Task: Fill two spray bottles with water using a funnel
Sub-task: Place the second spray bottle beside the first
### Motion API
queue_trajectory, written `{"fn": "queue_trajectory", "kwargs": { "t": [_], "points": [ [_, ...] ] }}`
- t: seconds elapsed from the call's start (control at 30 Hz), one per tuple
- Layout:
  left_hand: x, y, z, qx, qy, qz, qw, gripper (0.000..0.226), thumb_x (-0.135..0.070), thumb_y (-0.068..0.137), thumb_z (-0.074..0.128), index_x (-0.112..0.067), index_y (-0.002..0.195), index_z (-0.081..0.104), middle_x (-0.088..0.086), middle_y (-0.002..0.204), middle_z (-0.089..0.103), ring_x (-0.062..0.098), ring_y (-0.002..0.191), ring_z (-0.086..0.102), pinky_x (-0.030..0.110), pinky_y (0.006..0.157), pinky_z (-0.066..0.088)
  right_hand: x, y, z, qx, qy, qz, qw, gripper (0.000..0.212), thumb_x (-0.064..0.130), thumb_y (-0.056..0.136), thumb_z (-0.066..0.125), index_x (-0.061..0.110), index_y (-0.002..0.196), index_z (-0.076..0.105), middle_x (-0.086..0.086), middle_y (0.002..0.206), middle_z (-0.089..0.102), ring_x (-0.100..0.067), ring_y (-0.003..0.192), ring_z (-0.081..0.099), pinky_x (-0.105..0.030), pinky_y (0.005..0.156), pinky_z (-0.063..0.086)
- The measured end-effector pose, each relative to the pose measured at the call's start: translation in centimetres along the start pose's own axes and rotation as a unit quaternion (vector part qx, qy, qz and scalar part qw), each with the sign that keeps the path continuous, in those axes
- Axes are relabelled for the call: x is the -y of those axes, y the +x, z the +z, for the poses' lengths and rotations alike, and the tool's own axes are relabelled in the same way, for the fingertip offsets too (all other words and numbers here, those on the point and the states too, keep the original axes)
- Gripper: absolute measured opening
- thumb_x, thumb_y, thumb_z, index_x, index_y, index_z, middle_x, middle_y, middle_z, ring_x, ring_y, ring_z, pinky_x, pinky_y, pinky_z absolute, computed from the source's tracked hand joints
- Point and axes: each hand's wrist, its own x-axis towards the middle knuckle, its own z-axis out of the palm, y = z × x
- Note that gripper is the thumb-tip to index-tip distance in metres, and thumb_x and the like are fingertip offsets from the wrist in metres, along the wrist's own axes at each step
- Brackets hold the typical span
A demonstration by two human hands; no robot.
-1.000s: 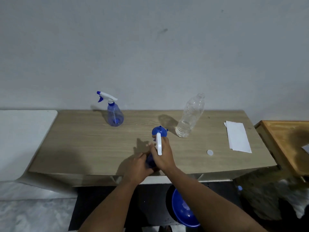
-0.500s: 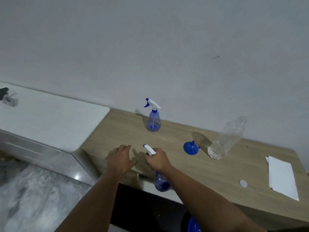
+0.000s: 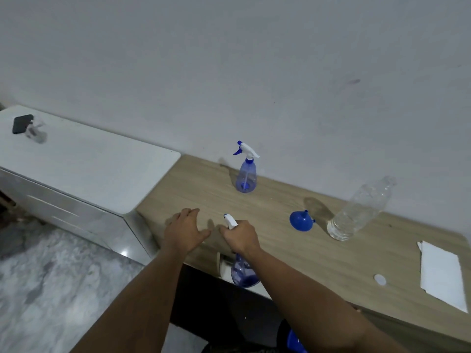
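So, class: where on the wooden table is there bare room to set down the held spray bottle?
Bare wood lies between the left hand, the standing spray bottle and the funnel. It is crowded between funnel and water bottle.

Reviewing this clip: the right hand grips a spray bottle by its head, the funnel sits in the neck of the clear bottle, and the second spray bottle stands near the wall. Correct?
Not quite. The head view shows the funnel lying mouth-down on the table, beside the clear bottle, not in its neck. The rest holds: the right hand grips a spray bottle by its head, and the second spray bottle stands near the wall.
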Motion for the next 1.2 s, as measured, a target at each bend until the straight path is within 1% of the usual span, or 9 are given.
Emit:
{"fn": "queue_trajectory", "kwargs": {
  "t": [0.17,0.4,0.63,0.77,0.87,0.93,1.0,1.1,1.2],
  "points": [
    [0.5,0.2,-0.1,-0.002,-0.003,0.006,1.0,0.081,-0.064,0.074,0.066,-0.025,0.142,0.047,0.0,0.141,0.049,0.025,0.126,0.048,0.04,0.1,0.046,-0.2,0.0,-0.1,0.002,0.004,0.023,1.0,0.041,0.052,0.07,0.065,0.014,0.086,0.065,-0.008,0.091,0.076,-0.034,0.084,0.075,-0.041,0.072,0.06],
    [1.1,0.6,0.2,0.003,0.001,0.014,1.0,0.081,-0.066,0.076,0.063,-0.024,0.143,0.047,0.0,0.14,0.05,0.024,0.125,0.049,0.041,0.099,0.047,0.0,-0.1,-0.4,-0.019,0.009,0.01,1.0,0.031,0.048,0.078,0.068,0.02,0.07,0.057,-0.001,0.075,0.066,-0.027,0.071,0.064,-0.031,0.063,0.045],
    [2.0,1.4,0.3,0.023,-0.002,0.016,1.0,0.082,-0.064,0.077,0.063,-0.024,0.145,0.044,-0.001,0.144,0.047,0.024,0.128,0.048,0.041,0.101,0.046,0.2,0.6,0.3,-0.01,-0.031,0.025,0.999,0.039,0.053,0.073,0.067,0.019,0.091,0.063,-0.005,0.094,0.074,-0.031,0.087,0.074,-0.039,0.074,0.058],
    [2.4,1.8,0.4,0.038,-0.012,0.016,0.999,0.079,-0.061,0.078,0.062,-0.024,0.146,0.043,0.0,0.145,0.047,0.024,0.129,0.047,0.041,0.103,0.044,0.4,1.2,0.8,-0.017,-0.019,0.003,1.0,0.029,0.049,0.076,0.066,0.022,0.074,0.058,-0.005,0.082,0.071,-0.032,0.079,0.072,-0.039,0.07,0.055],
    [2.4,2.3,0.4,0.076,-0.062,0.018,0.995,0.08,-0.058,0.077,0.067,-0.025,0.146,0.044,-0.001,0.144,0.049,0.021,0.129,0.049,0.037,0.103,0.042,1.5,1.8,0.7,-0.029,0.027,-0.03,0.999,0.031,0.037,0.088,0.067,0.015,0.067,0.061,-0.005,0.07,0.065,-0.029,0.068,0.065,-0.038,0.064,0.048],
    [2.2,2.7,0.3,0.116,-0.1,0.022,0.988,0.086,-0.059,0.071,0.072,-0.029,0.146,0.044,-0.003,0.143,0.052,0.019,0.128,0.052,0.034,0.103,0.043,2.7,2.5,0.5,-0.042,0.07,-0.057,0.995,0.032,0.034,0.092,0.069,0.015,0.067,0.063,0.0,0.063,0.06,-0.02,0.058,0.055,-0.036,0.061,0.044],
    [1.8,3.3,0.0,0.15,-0.123,0.026,0.981,0.099,-0.069,0.059,0.074,-0.036,0.147,0.042,-0.008,0.143,0.054,0.017,0.125,0.055,0.035,0.102,0.045,4.2,3.2,0.2,-0.055,0.108,-0.078,0.99,0.04,0.034,0.094,0.07,0.02,0.06,0.054,0.007,0.054,0.052,-0.012,0.053,0.046,-0.032,0.059,0.04],
    [0.7,4.4,-0.9,0.172,-0.172,0.033,0.969,0.115,-0.081,0.048,0.076,-0.042,0.148,0.035,-0.017,0.143,0.051,0.012,0.125,0.054,0.031,0.096,0.046,6.9,4.5,-0.2,-0.055,0.157,-0.114,0.98,0.045,0.035,0.097,0.072,0.022,0.06,0.049,0.011,0.051,0.049,-0.009,0.052,0.044,-0.025,0.057,0.038],
    [-1.2,5.7,-3.0,0.196,-0.249,0.047,0.947,0.102,-0.065,0.058,0.084,-0.038,0.145,0.039,-0.023,0.135,0.049,0.008,0.124,0.053,0.025,0.089,0.042,9.8,5.8,-0.5,-0.047,0.176,-0.161,0.97,0.044,0.046,0.094,0.074,0.007,0.076,0.061,-0.009,0.067,0.061,-0.016,0.063,0.056,-0.04,0.063,0.049]
  ]
}}
